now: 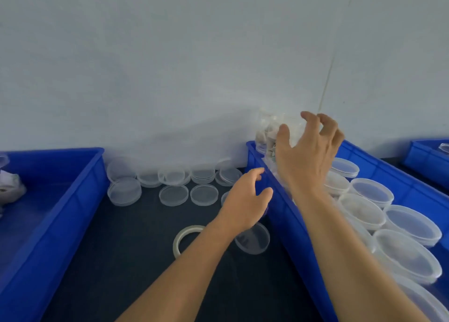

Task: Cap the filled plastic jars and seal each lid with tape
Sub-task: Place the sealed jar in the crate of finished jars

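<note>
Fingers of your right hand (307, 155) spread apart near a filled jar (268, 132) at the blue bin's (289, 222) far corner; your left hand (244, 200) hovers, fingers loosely apart, beside the tape roll (181, 240).

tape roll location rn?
Head view, low centre: the tape roll lies flat on the dark table, partly under the left forearm, just left of a loose clear lid.

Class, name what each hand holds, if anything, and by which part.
Nothing. The right hand spreads open near a filled jar; the left hand hangs loosely curled, empty.
</note>
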A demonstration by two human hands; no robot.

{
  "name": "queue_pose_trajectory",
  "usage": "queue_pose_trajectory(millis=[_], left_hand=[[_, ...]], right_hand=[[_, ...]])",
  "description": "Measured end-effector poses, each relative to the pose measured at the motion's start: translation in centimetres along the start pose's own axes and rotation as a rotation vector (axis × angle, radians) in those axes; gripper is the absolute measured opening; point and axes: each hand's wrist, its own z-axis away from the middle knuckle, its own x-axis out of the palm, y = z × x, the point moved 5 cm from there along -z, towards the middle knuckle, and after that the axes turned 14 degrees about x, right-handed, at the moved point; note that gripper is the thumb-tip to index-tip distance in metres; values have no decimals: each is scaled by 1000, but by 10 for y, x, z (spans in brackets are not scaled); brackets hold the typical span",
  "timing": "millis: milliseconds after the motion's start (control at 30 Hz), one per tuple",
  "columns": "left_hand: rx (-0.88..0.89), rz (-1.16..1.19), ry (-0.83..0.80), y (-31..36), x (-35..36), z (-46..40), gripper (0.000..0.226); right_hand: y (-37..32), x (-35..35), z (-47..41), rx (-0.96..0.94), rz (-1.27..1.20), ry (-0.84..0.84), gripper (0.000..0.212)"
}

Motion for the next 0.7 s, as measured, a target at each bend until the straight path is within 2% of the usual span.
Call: queue_pose_trajectory(millis=[67, 167, 233, 300, 367, 467, 700], left_hand=[[-26, 2, 50, -13, -16, 25, 48], [-49, -73, 116, -39, -54, 69, 10], [-116, -101, 240, -63, -86, 105, 11], [-240, -80, 431, -86, -117, 149, 14], [-286, -121, 598, -102, -137, 184, 18], [-317, -43, 686, -116, -140, 201, 20], [-313, 26, 693, -117, -144, 195, 20]], right_hand=[[-20, 10, 37, -120, -93, -55, 44], [-38, 49, 112, -256, -89, -414, 40], [-37, 76, 164, -295, -47, -638, 40], [-26, 98, 210, -282, -11, -793, 40], [-11, 108, 247, -289, 71, -895, 39], [6, 116, 276, -446, 251, -874, 30], [0, 120, 280, -467, 246, -789, 27]])
